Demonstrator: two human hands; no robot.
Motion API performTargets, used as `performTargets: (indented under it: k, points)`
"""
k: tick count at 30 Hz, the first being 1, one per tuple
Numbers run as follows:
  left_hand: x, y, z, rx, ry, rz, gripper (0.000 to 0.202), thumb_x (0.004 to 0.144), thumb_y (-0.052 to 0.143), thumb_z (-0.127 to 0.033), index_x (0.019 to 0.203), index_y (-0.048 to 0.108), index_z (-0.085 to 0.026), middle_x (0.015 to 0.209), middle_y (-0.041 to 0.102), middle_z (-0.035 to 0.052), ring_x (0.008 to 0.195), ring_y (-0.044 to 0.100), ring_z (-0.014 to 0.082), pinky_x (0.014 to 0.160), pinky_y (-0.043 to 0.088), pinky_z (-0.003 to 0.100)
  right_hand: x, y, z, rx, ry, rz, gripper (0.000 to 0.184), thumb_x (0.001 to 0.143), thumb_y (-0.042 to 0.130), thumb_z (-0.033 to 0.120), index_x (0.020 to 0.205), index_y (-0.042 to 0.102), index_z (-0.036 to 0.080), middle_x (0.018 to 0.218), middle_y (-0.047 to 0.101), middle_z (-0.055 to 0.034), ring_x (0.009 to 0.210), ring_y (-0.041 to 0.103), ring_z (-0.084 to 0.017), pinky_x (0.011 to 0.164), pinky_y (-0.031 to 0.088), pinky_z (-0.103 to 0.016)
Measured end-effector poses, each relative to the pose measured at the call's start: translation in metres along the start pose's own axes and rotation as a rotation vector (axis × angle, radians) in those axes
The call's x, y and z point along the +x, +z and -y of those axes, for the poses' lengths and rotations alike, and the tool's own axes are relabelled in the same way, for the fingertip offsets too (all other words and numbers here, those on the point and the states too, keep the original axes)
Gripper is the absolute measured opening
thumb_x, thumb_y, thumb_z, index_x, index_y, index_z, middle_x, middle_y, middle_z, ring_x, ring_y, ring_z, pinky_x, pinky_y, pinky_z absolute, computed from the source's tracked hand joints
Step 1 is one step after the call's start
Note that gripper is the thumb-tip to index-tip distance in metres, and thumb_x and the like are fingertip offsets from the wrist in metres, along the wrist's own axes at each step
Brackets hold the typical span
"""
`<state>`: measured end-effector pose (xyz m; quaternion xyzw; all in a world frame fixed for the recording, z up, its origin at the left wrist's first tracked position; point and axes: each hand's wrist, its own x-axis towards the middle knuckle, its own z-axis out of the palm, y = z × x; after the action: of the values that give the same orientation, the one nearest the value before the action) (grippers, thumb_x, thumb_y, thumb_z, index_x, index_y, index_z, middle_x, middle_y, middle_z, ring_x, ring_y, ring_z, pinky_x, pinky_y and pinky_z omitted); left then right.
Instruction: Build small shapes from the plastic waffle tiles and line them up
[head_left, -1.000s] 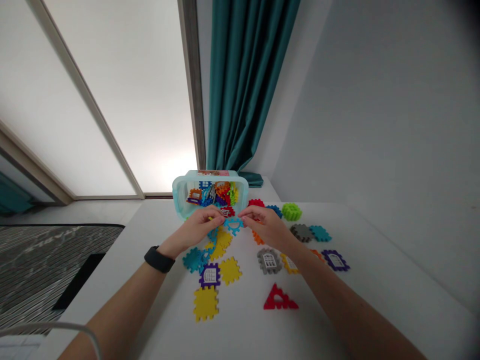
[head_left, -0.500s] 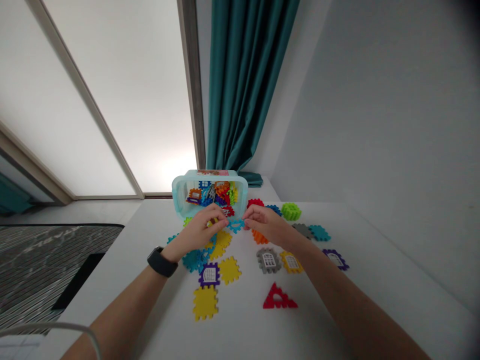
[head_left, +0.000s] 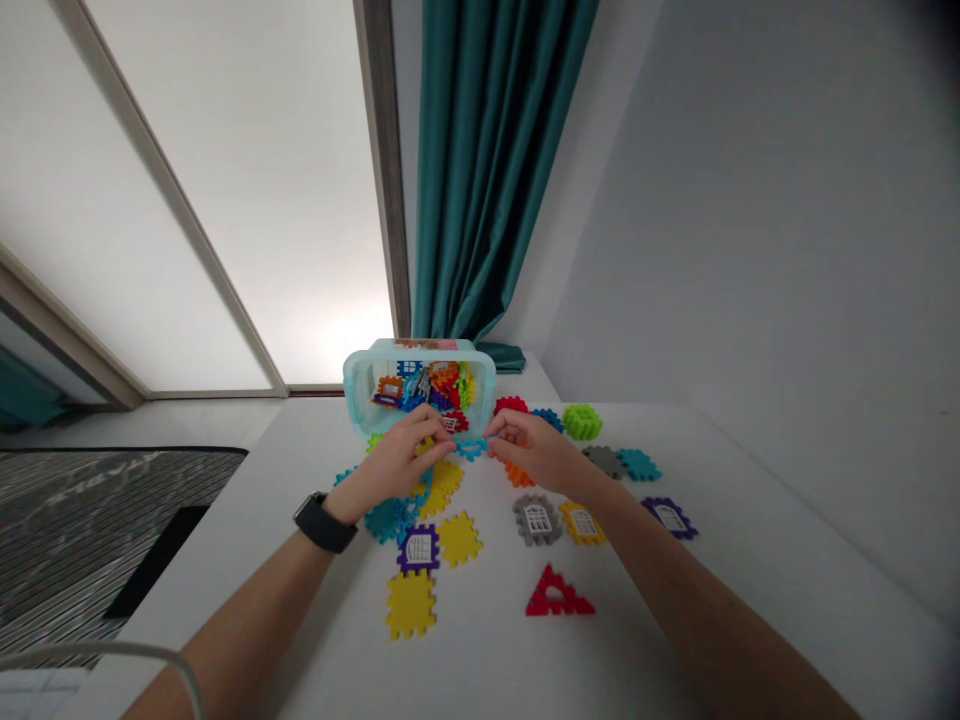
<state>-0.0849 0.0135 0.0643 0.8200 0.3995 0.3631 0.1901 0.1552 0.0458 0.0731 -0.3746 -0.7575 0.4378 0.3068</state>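
Observation:
Both hands meet over a white table [head_left: 675, 620], just in front of a light blue bin [head_left: 358, 385] tipped on its side and full of coloured toothed tiles. My left hand [head_left: 394, 462], with a black watch on the wrist, and my right hand [head_left: 529, 450] each pinch one end of a small blue toothed tile [head_left: 471, 448] held between them. Yellow tiles [head_left: 448, 478] and teal tiles [head_left: 386, 520] lie right under the left hand, an orange one [head_left: 517, 475] under the right.
Loose tiles lie scattered nearer me: a yellow square [head_left: 411, 604], a purple window tile [head_left: 419, 548], a grey window tile [head_left: 537, 520], a red triangle [head_left: 559, 595]. A green gear [head_left: 583, 422] and a purple tile [head_left: 670, 517] sit to the right. A teal curtain [head_left: 487, 170] hangs behind.
Both hands have lifted the blue tile slightly and drawn it a little toward the bin. The fingers have closed tighter on its ends.

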Motion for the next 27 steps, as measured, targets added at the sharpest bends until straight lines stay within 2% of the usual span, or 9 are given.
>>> performTargets:
  k: [8,14,19,22,27]
  points:
    - [-0.001,0.0,0.006,0.011,-0.045,0.115,0.028,0.099,0.055,-0.038,0.08,0.06,-0.019,0.09,0.057,0.0021,0.08,0.057,0.0167,0.07,0.048,0.03,-0.001,0.001,-0.001,-0.035,-0.014,0.058,0.009,0.087,0.063,0.031,0.086,0.062,0.022,0.07,0.06,0.0028,0.062,0.055,-0.013,0.053,0.042,-0.024]
    - [-0.002,0.003,0.009,0.005,-0.052,0.086,0.025,0.097,0.058,-0.039,0.081,0.06,-0.019,0.092,0.055,0.0018,0.081,0.057,0.0168,0.07,0.048,0.03,-0.001,0.004,-0.001,-0.091,0.01,0.005,0.012,0.091,0.057,0.032,0.086,0.062,0.022,0.073,0.063,0.0008,0.061,0.056,-0.014,0.053,0.042,-0.025]
    - [-0.001,0.006,0.012,0.017,-0.085,0.018,0.02,0.092,0.066,-0.035,0.083,0.058,-0.019,0.094,0.054,0.0015,0.085,0.057,0.0181,0.074,0.049,0.032,0.0,0.003,-0.001,-0.16,-0.106,-0.03,0.007,0.089,0.058,0.026,0.085,0.061,0.022,0.081,0.067,-0.0012,0.074,0.063,-0.017,0.067,0.051,-0.029]
    - [-0.001,0.007,0.013,0.036,-0.064,-0.037,0.018,0.09,0.068,-0.031,0.083,0.056,-0.019,0.096,0.054,0.0014,0.087,0.057,0.018,0.079,0.05,0.034,-0.001,0.005,-0.003,-0.306,-0.209,-0.065,0.005,0.09,0.056,0.022,0.092,0.061,0.022,0.092,0.07,-0.0038,0.085,0.067,-0.019,0.079,0.054,-0.033]
    - [-0.003,0.007,0.011,0.071,0.038,-0.095,0.015,0.092,0.066,-0.027,0.085,0.055,-0.019,0.099,0.055,0.0028,0.091,0.058,0.0184,0.084,0.049,0.034,-0.003,0.011,-0.008,-0.649,-0.362,-0.164,0.025,0.091,0.061,0.021,0.116,0.059,0.021,0.11,0.071,-0.0101,0.103,0.065,-0.026,0.093,0.051,-0.043]
